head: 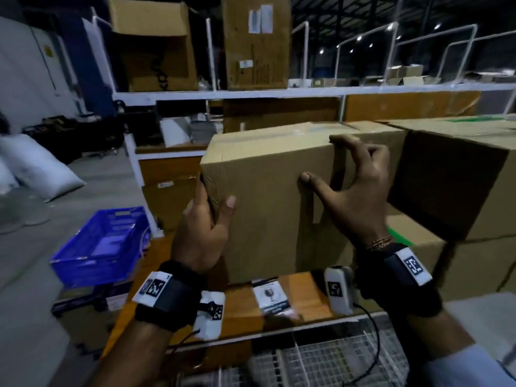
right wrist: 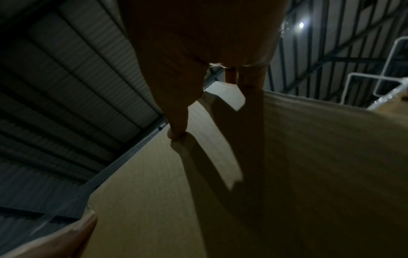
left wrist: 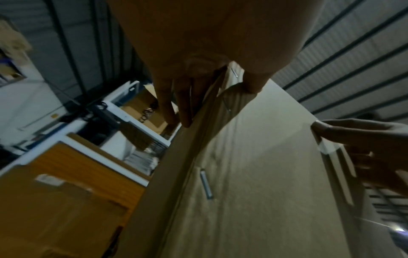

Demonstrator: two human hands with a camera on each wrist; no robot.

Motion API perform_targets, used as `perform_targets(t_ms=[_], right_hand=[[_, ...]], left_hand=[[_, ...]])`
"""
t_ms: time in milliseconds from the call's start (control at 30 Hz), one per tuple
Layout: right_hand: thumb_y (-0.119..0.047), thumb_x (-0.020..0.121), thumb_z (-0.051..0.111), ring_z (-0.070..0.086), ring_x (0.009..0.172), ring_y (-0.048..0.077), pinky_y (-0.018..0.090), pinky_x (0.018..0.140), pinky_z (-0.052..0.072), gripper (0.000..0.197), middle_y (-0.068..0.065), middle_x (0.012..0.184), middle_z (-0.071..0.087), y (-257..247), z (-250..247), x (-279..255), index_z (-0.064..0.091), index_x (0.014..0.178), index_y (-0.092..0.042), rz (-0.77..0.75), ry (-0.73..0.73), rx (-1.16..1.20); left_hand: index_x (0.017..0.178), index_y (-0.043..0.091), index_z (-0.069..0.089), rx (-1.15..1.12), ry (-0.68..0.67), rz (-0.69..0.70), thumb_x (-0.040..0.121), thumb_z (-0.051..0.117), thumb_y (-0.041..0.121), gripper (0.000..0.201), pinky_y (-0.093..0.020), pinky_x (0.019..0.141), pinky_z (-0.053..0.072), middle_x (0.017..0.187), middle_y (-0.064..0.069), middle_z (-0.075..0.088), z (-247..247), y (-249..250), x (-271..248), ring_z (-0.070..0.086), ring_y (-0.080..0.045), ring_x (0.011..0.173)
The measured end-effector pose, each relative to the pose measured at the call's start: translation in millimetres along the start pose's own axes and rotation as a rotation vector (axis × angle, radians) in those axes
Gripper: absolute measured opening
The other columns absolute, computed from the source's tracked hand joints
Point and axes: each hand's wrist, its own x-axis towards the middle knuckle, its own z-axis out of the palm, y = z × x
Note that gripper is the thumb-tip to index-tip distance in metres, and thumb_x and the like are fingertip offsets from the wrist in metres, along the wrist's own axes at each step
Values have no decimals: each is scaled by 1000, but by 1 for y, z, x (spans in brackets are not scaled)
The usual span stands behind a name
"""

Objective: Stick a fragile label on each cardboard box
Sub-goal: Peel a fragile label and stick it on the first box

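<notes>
The person is holding a big plain brown cardboard box [head: 268, 202] up in front of them, over a wooden shelf [head: 304, 291]. The left hand [head: 202, 233] is gripping the box's left edge, thumb on the front and fingers curled round the side. The right hand [head: 354, 191] is spread on the front near the top right corner, with curled fingers hooking over the top edge and the thumb pressing the face. A small white fragile label with a glass picture [head: 272, 298] is lying flat on the shelf, just under the box and between the two wrists. It looks a bit nearer the right hand, so I think that hand would be reaching down for it. The box front is facing the person, standing tall, with no label on it. The left wrist view is showing metal staples [left wrist: 206, 183] along the box seam, which the head view is barely showing. The right wrist view is too dark to show much.
</notes>
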Motion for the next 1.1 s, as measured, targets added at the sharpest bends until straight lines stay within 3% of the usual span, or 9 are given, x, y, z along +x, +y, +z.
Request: perform_targets(t_ms=[100, 200, 267, 333, 433, 600, 833, 933, 1100], right_hand=[[-49, 75, 89, 43, 116, 12, 28, 97, 45, 72, 1, 125, 42, -21, 52, -35, 57, 138, -36, 35, -59, 45], [-39, 76, 90, 44, 118, 11, 23, 99, 45, 68, 1, 127, 41, -35, 105, -77, 58, 135, -36, 97, -160, 98], [-34, 77, 90, 44, 117, 10, 10, 96, 41, 65, 0, 126, 39, -40, 137, -105, 58, 134, -35, 142, -221, 101], [-32, 78, 90, 45, 114, 8, 8, 94, 40, 63, -3, 123, 38, -42, 164, -130, 58, 133, -36, 185, -267, 106], [-32, 77, 90, 42, 107, 4, 16, 93, 45, 61, -5, 119, 38, -42, 197, -158, 59, 130, -37, 199, -311, 82], [-32, 76, 91, 43, 104, 6, 28, 93, 53, 61, -4, 115, 40, -41, 234, -183, 62, 129, -36, 223, -371, 73], [-35, 78, 89, 49, 118, 16, 41, 97, 58, 61, -5, 126, 40, -32, 254, -189, 57, 130, -34, 295, -465, 86], [-39, 80, 87, 49, 117, 12, 37, 96, 57, 64, -4, 129, 44, -38, 259, -175, 55, 135, -32, 305, -415, 90], [-43, 81, 85, 50, 110, 6, 28, 89, 54, 69, -2, 129, 51, -44, 265, -149, 51, 139, -26, 277, -373, 137]], left_hand=[[153, 45, 27, 35, 13, -73, 99, 46, 61, 59, -39, 102, 53, 134, 17, 59, -44, -46, -16, 61, -7, 121], [156, 31, 28, 34, -4, -173, 100, 51, 51, 64, -39, 106, 51, 139, 12, 59, -80, -91, -33, 57, 3, 122], [158, 20, 24, 90, -16, -216, 105, 55, 35, 64, -15, 99, 47, 134, 15, 51, -97, -120, -42, 49, 26, 107], [160, 17, 18, 126, -54, -270, 104, 56, 24, 68, 1, 86, 37, 130, 16, 44, -111, -146, -52, 46, 29, 98], [160, 17, 16, 184, -105, -370, 103, 58, 27, 72, -22, 101, 39, 136, 11, 44, -124, -185, -67, 43, 4, 120], [153, 19, 23, 218, -139, -554, 95, 69, 43, 78, -47, 104, 50, 145, -10, 55, -130, -235, -85, 57, -29, 127], [155, 24, 27, 168, 15, -594, 92, 73, 44, 82, -43, 105, 49, 144, -7, 57, -124, -242, -77, 58, -27, 127], [154, 28, 32, 125, 89, -583, 95, 67, 49, 72, -35, 102, 46, 139, 7, 57, -125, -238, -66, 56, -15, 121], [134, 37, 35, 71, 273, -620, 89, 63, 67, 61, -47, 93, 56, 124, 0, 67, -125, -232, -46, 67, -24, 105]])
